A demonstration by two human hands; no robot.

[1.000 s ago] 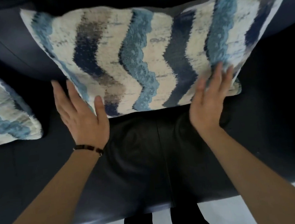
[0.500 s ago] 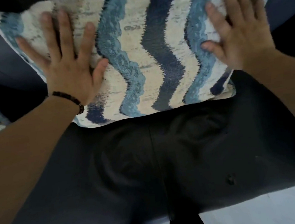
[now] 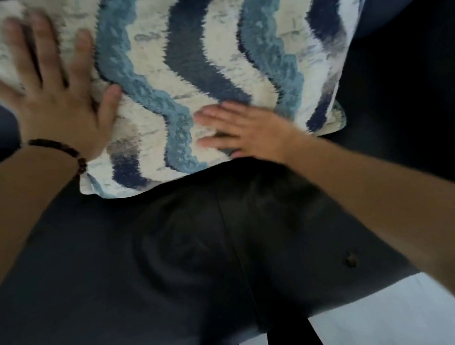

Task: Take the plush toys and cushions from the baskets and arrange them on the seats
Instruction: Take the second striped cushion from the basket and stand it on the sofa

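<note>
On the dark leather seat (image 3: 173, 259), the right hand (image 3: 253, 131) lies flat, fingers straight, on the lower edge of the wavy-striped cushion (image 3: 210, 50). Farther back, the left hand (image 3: 61, 104), splayed and motion-blurred, presses the cushion's upper left. The cushion's top is cut off by the frame.

cream cushion (image 3: 212, 72) with wavy light blue and navy stripes; dark navy leather seat (image 3: 120, 278); dark beaded bracelet (image 3: 62, 151).

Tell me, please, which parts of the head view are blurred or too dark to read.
In the head view, motion blur smears the left hand and the right hand; the cushion is soft at its upper left corner and sharper across its middle stripes; the dark seat loses detail and goes nearly black to the cushion's right.
</note>
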